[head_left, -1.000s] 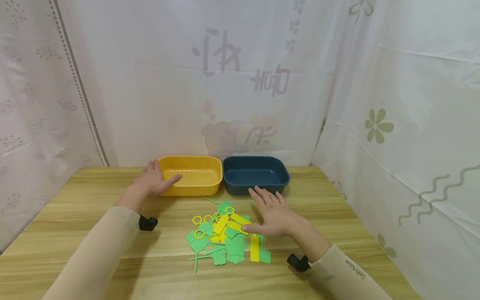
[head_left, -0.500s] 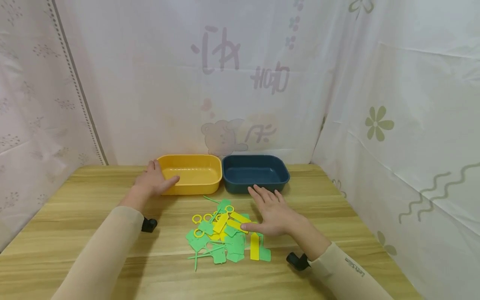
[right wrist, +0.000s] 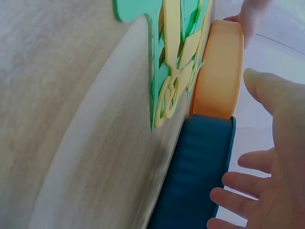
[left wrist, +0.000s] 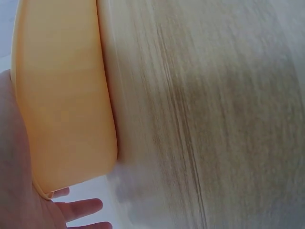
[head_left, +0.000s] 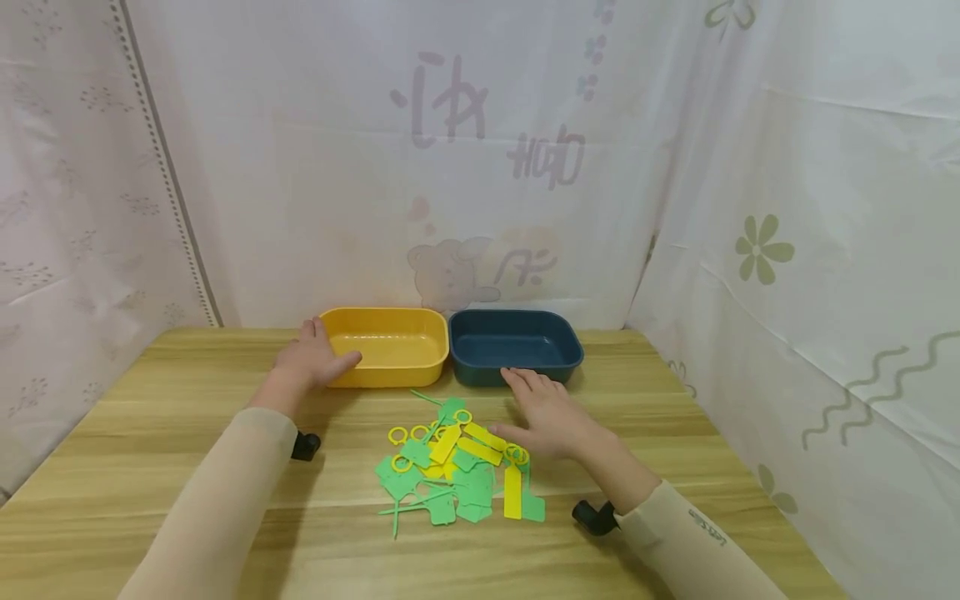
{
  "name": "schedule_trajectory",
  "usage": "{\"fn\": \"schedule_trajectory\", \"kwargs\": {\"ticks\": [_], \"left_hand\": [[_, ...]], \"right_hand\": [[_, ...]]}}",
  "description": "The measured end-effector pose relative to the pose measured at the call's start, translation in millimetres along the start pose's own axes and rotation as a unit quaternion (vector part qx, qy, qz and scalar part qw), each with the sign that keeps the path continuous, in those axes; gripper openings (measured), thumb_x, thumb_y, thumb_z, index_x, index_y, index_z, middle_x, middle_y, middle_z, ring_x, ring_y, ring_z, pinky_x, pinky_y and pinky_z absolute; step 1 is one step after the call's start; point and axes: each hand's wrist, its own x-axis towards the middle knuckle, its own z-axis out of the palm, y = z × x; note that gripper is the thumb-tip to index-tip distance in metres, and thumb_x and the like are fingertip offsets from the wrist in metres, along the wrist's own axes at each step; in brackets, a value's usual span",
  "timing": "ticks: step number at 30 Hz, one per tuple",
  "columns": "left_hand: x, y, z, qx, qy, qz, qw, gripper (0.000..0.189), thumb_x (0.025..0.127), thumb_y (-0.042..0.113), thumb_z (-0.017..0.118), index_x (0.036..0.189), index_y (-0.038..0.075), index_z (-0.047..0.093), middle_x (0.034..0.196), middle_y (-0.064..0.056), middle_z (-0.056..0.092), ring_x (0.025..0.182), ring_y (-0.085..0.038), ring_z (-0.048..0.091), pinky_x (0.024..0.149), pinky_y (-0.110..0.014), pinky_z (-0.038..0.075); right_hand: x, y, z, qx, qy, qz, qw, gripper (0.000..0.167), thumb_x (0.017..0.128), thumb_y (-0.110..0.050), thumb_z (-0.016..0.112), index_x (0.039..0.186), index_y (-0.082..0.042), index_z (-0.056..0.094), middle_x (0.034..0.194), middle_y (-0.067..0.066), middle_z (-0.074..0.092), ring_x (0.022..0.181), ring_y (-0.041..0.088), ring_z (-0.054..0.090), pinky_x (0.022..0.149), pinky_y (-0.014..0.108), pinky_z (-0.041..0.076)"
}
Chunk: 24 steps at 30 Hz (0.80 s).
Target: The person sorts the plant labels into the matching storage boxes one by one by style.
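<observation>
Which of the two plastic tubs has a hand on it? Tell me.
The yellow rectangular plastic tub, on the left: the left hand rests on its near left corner. The dark blue plastic tub beside it goes untouched; the right hand hovers short of it.

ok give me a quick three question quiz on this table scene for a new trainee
1. True or false: the blue tub holds some of the plastic tags.
2. Which tub does the left hand touch? A) the yellow tub B) the blue tub C) neither
3. Fill in: the right hand hovers open between the tag pile and the ____ tub.

Key:
1. False; both tubs look bare and the tags lie on the wooden table.
2. A; its thumb lies over the near rim.
3. blue
</observation>
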Motion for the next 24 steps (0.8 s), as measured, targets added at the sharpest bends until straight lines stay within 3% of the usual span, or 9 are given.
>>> {"fn": "schedule_trajectory", "kwargs": {"ticks": [7, 15, 24], "left_hand": [[2.8, -2.4, 4.0, -0.009, -0.006, -0.005, 0.9999, 0.119, 0.104, 0.072, 0.039, 0.167, -0.018, -0.008, 0.178, -0.040, -0.003, 0.143, -0.071, 0.043, 0.118, -0.079, 0.038], [1.2, -1.0, 1.1, -0.012, -0.004, -0.010, 0.9999, 0.117, 0.105, 0.070, 0.040, 0.167, -0.017, -0.009, 0.178, -0.039, -0.003, 0.143, -0.071, 0.043, 0.117, -0.079, 0.038], [0.5, 2.5, -1.6, -0.008, -0.004, -0.012, 0.9999, 0.117, 0.105, 0.070, 0.040, 0.167, -0.017, -0.008, 0.179, -0.039, -0.002, 0.145, -0.071, 0.042, 0.118, -0.081, 0.037]], "right_hand": [[0.6, -1, 1, 0.028, 0.026, -0.009, 0.9992, 0.082, 0.104, -0.055, 0.070, 0.168, -0.010, 0.044, 0.162, 0.015, 0.054, 0.151, 0.039, 0.052, 0.125, 0.058, 0.043], [1.2, -9, 1, 0.020, 0.011, -0.013, 0.9996, 0.070, 0.104, -0.056, 0.069, 0.160, -0.015, 0.056, 0.151, 0.009, 0.061, 0.140, 0.030, 0.060, 0.117, 0.052, 0.053], [-1.2, -36, 2, -0.002, -0.025, -0.086, 0.9960, 0.049, 0.106, -0.046, 0.070, 0.142, -0.013, 0.072, 0.133, 0.004, 0.071, 0.116, 0.021, 0.069, 0.103, 0.046, 0.060]]}}
